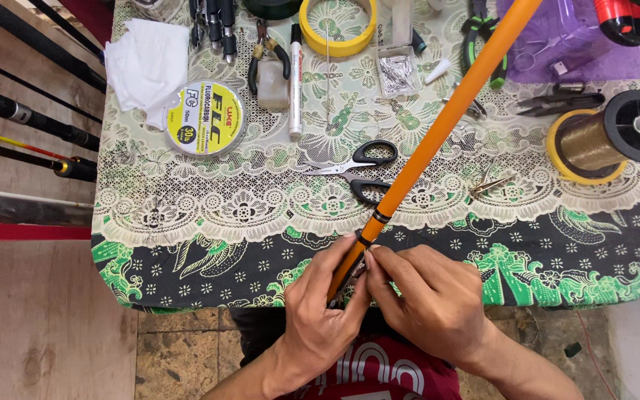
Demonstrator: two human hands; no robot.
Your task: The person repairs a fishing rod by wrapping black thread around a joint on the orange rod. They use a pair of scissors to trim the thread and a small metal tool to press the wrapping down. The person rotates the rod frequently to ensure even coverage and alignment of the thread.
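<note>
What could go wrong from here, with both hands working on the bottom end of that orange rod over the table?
1. The orange rod slants across the table; swinging it might sweep the scissors or the tray of small metal parts off.
2. The left hand and right hand pinch a small fitting at the rod's lower end; it may slip and drop to the floor.

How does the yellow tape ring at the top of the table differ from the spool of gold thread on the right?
The yellow tape ring lies flat, its hollow centre showing the tablecloth; the thread spool lies on its side. The ring is plain yellow; the spool has a black flange at one end and a yellow one at the other, with gold-brown thread wound between. Both are round, and neither hand touches them.
</note>
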